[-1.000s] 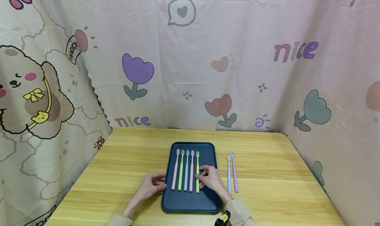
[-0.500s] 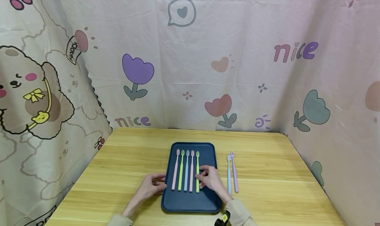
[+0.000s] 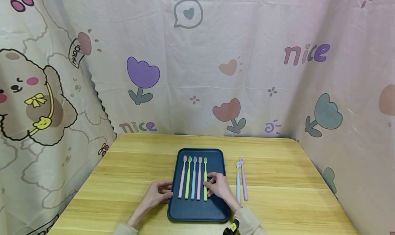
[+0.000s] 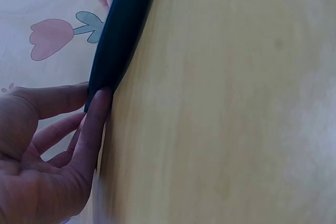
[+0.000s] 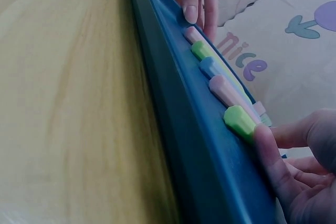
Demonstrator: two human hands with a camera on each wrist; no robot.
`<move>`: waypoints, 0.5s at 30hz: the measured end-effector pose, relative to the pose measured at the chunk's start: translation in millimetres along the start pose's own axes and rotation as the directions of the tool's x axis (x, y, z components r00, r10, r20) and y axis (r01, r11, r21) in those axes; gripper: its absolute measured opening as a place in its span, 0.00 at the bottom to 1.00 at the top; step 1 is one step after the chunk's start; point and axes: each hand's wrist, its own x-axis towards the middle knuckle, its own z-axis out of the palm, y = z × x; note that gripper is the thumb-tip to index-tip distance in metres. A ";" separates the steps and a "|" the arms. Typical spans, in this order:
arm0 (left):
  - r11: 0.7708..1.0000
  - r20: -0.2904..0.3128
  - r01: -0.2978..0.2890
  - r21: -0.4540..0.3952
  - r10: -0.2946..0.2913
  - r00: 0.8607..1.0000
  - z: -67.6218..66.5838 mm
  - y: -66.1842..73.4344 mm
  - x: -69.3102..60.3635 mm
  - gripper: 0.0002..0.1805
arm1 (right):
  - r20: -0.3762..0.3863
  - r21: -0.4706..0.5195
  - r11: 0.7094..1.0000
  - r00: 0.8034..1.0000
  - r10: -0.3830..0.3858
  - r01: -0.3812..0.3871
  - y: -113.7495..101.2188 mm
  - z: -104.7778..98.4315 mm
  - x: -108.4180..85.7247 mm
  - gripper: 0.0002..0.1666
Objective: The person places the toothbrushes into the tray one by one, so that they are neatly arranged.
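A dark blue tray holds several toothbrushes side by side: pink, green, blue, pink and, rightmost, green. My left hand grips the tray's left rim; in the left wrist view its thumb and fingers pinch the tray edge. Over the tray's right part, my right hand pinches the rightmost green toothbrush, whose handle end shows beside the thumb in the right wrist view. That brush lies on or just above the tray; which, I cannot tell.
To the right of the tray a blue toothbrush and a purple one lie on the wooden table, heads close together. The blue one's lower end is near my right wrist. A patterned curtain hangs behind the table and at both sides.
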 end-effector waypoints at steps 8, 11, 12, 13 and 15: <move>1.000 0.001 -0.006 -0.001 0.006 1.000 0.3 -0.2 1.1 0.30 | 0.003 0.005 1.000 1.000 0.007 -0.007 0.0 0.1 -0.5 0.29; 1.000 0.002 -0.007 -0.001 0.007 1.000 0.2 -0.5 1.3 0.30 | 0.001 0.005 1.000 1.000 0.005 -0.005 -0.5 0.2 -0.7 0.29; 1.000 0.003 -0.007 -0.002 0.007 1.000 0.1 -0.7 1.3 0.30 | 0.001 0.006 1.000 1.000 0.003 -0.003 -0.6 0.2 -0.7 0.29; 1.000 0.003 -0.008 -0.002 0.008 1.000 0.1 -0.9 1.4 0.30 | 0.000 0.007 1.000 1.000 0.006 -0.006 -0.8 0.3 -0.7 0.30; 1.000 0.004 -0.005 -0.004 0.005 1.000 0.0 -1.2 1.3 0.30 | 0.000 0.010 1.000 1.000 0.004 -0.004 -1.0 0.4 -0.7 0.30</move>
